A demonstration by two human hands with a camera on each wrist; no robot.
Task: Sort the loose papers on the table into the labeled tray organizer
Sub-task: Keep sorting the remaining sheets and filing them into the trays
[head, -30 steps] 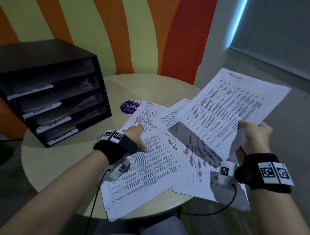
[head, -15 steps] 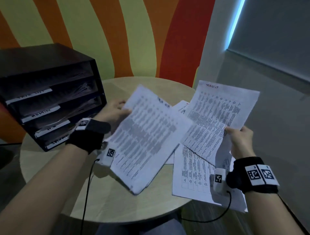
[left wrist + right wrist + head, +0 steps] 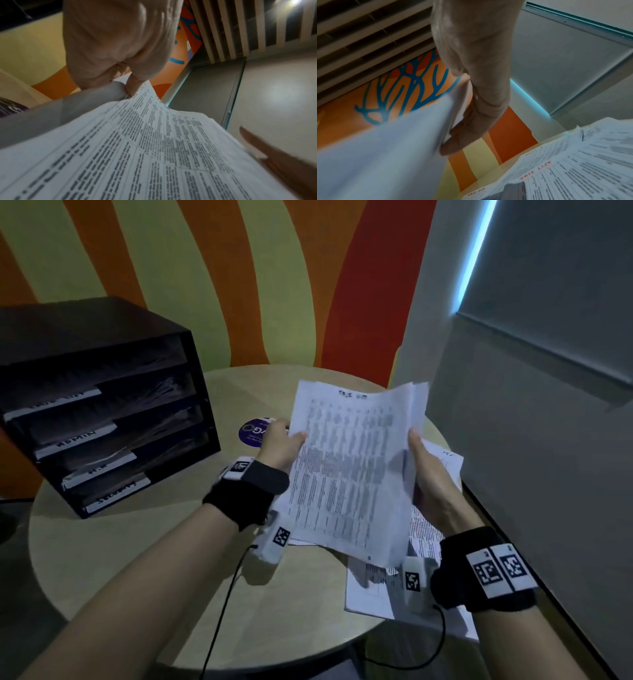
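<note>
Two hands hold one raised sheaf of papers (image 3: pixel 346 470) above the round worktop (image 3: pixel 144 570). The left hand (image 3: pixel 279 445) grips the sheaf's left edge, thumb on the printed face and fingers curled behind; the left wrist view shows the thumb (image 3: pixel 133 86) pinching the paper edge. The right hand (image 3: pixel 430 474) grips the right edge, thumb on the front, and the right wrist view shows its fingers (image 3: pixel 462 131) curled against the blank back of the sheets. The sheaf stands tilted, nearly upright, printed side toward the person, with a handwritten heading at its top; the number of sheets in it cannot be told. More loose papers (image 3: pixel 373 587) lie flat on the worktop beneath and to the right of the sheaf, overlapping one another and reaching over the worktop's near-right edge; their count cannot be told either. One black tray organizer (image 3: pixel 102 344) stands on the left side of the worktop, well apart from the hands. It has four stacked compartments, each with one white label strip on its front lip, and each holds paper. One round purple sticker (image 3: pixel 251 434) lies on the worktop just behind the left hand.
</note>
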